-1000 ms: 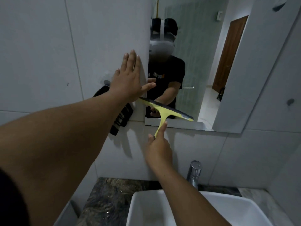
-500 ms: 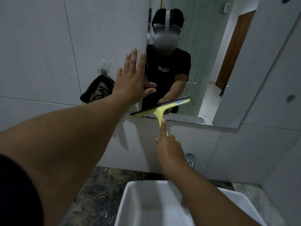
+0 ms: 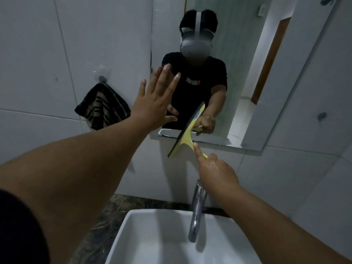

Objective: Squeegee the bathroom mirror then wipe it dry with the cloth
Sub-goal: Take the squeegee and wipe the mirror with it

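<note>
The wall mirror [image 3: 245, 60] fills the upper middle and right of the head view. My right hand [image 3: 217, 171] grips the handle of a yellow squeegee [image 3: 185, 133], index finger stretched along it. Its black blade stands steeply tilted across the mirror's bottom edge, lower end over the tile. My left hand [image 3: 156, 100] is flat, fingers spread, against the mirror's left edge and holds nothing. A dark striped cloth [image 3: 102, 106] hangs from a wall hook left of the mirror.
A chrome faucet [image 3: 197, 208] rises just below my right hand, over a white basin [image 3: 144, 242]. Dark stone counter [image 3: 99, 231] lies left of the basin. White tiled wall surrounds the mirror. A person with a headset is reflected in the glass.
The squeegee blade has swung from nearly level to steeply tilted and dropped to the mirror's bottom edge. My left hand stays pressed at the mirror's left edge. The view has shifted left.
</note>
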